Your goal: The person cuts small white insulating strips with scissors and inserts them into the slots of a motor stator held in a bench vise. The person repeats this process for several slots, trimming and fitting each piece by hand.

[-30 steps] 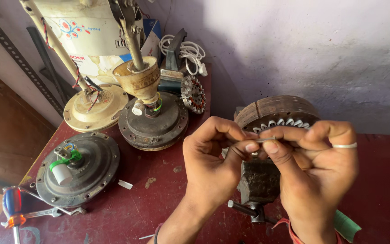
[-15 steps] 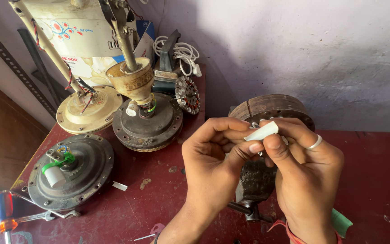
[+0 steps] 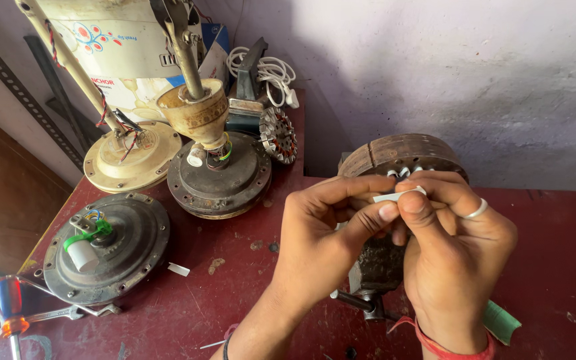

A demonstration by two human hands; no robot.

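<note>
Both hands pinch one white paper strip over the wound stator.

Left hand (image 3: 315, 247) and right hand (image 3: 455, 260) — fingers closed — grip the strip (image 3: 395, 196) between their fingertips, just near of the stator (image 3: 395, 155) on the red table (image 3: 555, 267).

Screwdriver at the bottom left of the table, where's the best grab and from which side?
Probably the fat blue and orange handle of the screwdriver, taken from above. It lies flat on the red table near the front-left edge, free on top, while pliers and a dark motor housing crowd its right side. The thin shaft offers less to hold.
</note>
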